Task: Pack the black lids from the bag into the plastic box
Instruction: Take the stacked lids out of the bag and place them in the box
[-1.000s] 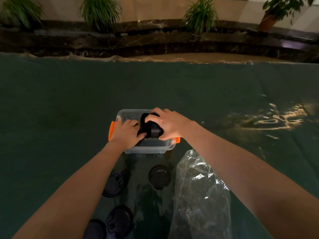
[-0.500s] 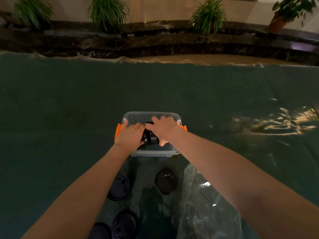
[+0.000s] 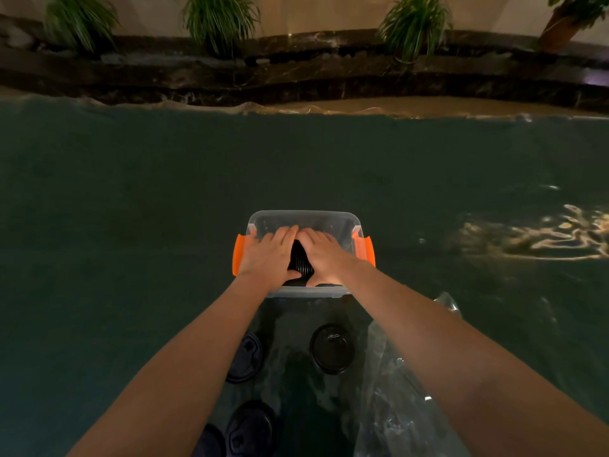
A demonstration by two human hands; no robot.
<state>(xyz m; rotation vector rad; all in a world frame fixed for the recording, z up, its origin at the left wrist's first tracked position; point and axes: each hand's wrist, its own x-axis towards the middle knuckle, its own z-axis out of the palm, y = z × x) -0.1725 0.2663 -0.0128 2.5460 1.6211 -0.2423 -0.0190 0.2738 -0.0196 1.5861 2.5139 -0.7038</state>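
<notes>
A clear plastic box point(image 3: 304, 217) with orange side latches point(image 3: 238, 255) sits on the dark green cloth. A stack of black lids point(image 3: 299, 260) lies on its side inside the box. My left hand point(image 3: 268, 255) and my right hand point(image 3: 324, 255) rest flat on top of the stack, fingers pointing away, covering most of it. Loose black lids lie on the cloth nearer to me: one point(image 3: 333, 348) to the right, one point(image 3: 246, 357) to the left, and two more point(image 3: 250, 430) at the bottom edge. The clear plastic bag point(image 3: 398, 390) lies crumpled at the lower right under my right forearm.
The green cloth point(image 3: 131, 209) spreads wide on all sides of the box. A dark stone ledge point(image 3: 296, 74) with potted plants runs along the far edge. Light glints off the cloth at the right point(image 3: 560, 239).
My right hand has lowered the stack of lids from above the box down into it. Both hands have flattened over the stack, and the view has tilted slightly.
</notes>
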